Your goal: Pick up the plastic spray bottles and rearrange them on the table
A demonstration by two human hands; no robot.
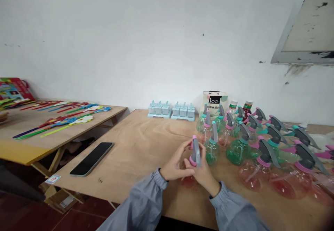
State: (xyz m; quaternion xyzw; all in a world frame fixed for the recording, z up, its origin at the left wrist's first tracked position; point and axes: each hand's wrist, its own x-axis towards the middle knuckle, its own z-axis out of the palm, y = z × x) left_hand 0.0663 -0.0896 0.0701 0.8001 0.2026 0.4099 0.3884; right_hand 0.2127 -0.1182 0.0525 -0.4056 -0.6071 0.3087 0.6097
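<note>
Bare tabletop gives room leftward (up to the phone); spray bottles crowd the right.

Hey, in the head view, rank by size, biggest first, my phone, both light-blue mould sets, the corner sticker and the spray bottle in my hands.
1. Phone
2. Left mould set and right mould set: look alike
3. Corner sticker

Unranked: spray bottle, partly hidden, so unsure.

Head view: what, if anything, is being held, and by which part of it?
The left grip and right grip hold a pink trigger spray bottle around its gray-and-pink spray head.
</note>
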